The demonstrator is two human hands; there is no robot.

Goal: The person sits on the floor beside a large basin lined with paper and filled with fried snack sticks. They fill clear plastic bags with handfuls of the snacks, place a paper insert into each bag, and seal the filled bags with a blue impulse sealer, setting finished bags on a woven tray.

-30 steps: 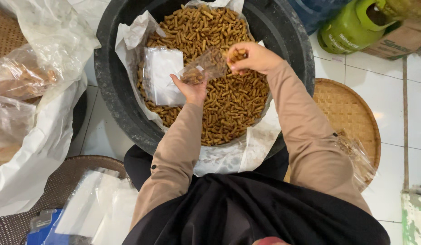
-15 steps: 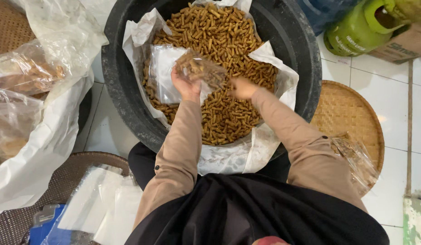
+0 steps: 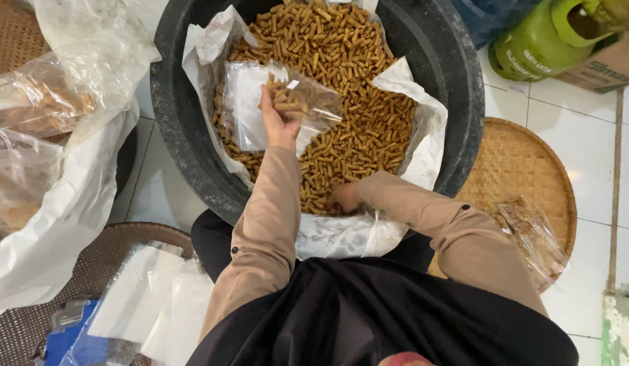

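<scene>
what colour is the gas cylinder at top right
Green; the gas cylinder shows in the head view, the only one.

Right hand [image 3: 343, 198] now down in the snack sticks [image 3: 369, 129].

Bright, even light; soft shadows; frame edges perhaps slightly blurred.

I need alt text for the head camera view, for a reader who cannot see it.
A person's left hand holds up a small clear bag partly filled with brown snack sticks, while the right hand reaches into the sticks in a paper-lined black tub. A round woven tray lies on the tiled floor beside it.
</scene>
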